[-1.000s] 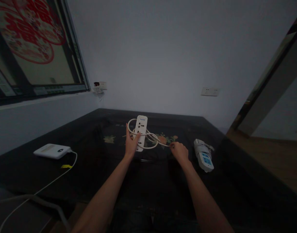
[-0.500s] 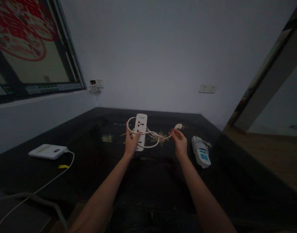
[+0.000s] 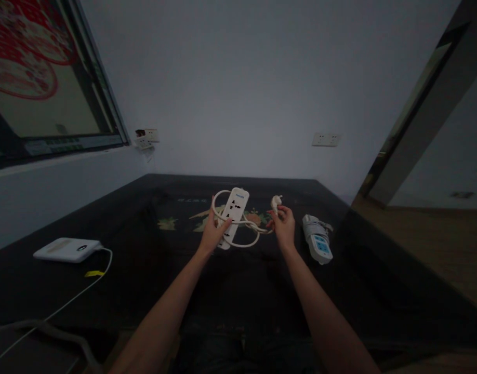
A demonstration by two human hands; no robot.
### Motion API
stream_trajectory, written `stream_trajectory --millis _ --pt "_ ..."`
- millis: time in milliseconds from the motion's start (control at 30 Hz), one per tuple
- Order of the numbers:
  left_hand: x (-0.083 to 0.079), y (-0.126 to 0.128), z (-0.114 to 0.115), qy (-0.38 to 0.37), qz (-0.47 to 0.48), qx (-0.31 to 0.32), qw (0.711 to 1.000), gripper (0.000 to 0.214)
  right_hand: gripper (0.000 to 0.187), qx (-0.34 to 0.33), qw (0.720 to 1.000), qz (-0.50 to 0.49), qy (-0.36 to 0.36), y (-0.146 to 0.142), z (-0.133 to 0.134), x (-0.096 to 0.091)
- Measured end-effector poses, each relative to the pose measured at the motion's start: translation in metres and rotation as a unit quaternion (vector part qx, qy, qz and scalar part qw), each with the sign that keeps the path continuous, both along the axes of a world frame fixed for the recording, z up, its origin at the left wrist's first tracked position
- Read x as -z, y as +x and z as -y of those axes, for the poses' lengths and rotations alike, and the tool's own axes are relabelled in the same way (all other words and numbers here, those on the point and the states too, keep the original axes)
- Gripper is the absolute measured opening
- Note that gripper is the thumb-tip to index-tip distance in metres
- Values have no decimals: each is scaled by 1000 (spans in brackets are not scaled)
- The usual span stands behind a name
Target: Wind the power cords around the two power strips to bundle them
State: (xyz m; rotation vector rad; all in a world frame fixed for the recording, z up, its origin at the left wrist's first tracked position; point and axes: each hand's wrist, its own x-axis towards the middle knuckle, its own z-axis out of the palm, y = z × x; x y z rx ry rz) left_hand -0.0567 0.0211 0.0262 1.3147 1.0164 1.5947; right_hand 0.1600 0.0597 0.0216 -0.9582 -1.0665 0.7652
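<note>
A white power strip (image 3: 236,206) is tilted to the right in my left hand (image 3: 212,231), whose thumb lies over its front face. Loops of its white cord (image 3: 246,245) cross the strip and run toward the right. My right hand (image 3: 282,227) pinches the cord close to the plug (image 3: 276,201), which points upward above the fingers. Part of the strip's lower end is hidden behind my left thumb and the cord. Both hands are held over the black table (image 3: 238,291).
Right of my right hand lies a second power strip (image 3: 320,248) with blue sockets, its grey cord wrapped around it. A white power bank (image 3: 67,250) with a cable sits at the left. Wall sockets (image 3: 326,139) are at the back, and a window (image 3: 55,78) is at upper left.
The power strip has turned clockwise and shifted slightly right. My right hand has moved a little left, and the plug has swung from pointing right to pointing upward. The view has shifted slightly.
</note>
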Motion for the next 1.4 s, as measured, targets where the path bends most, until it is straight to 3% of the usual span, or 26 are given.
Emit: stream_trajectory --millis 133,300,500,700,833,1033,1233,1300,1400 --pt "2 -2 -5 -4 -16 -19 1000 92 37 -15 995 96 6 -6 7 -4" --pt "3 -1 -6 -12 -26 -15 999 89 31 4 963 264 49 -7 14 -7" --pt "3 -1 -7 -3 -43 -27 999 85 26 -94 941 315 78 -9 22 -16" --pt "1 -6 -8 -23 -34 -62 997 84 9 -171 886 420 96 -13 20 -14" --pt "1 -7 -5 -17 -79 -77 994 83 2 -146 875 453 86 -15 18 -8" --pt "2 -4 -2 11 -104 -80 991 82 8 -98 874 475 36 -21 22 -3" --pt "5 -5 -5 22 -155 -85 984 88 33 -19 879 476 -10 -26 25 -4" --pt "6 -5 -5 26 -179 -88 979 87 39 -12 869 493 -39 -26 25 -4" --pt "6 -1 -1 38 -231 -96 968 82 42 -10 832 548 -86 -26 27 -3"
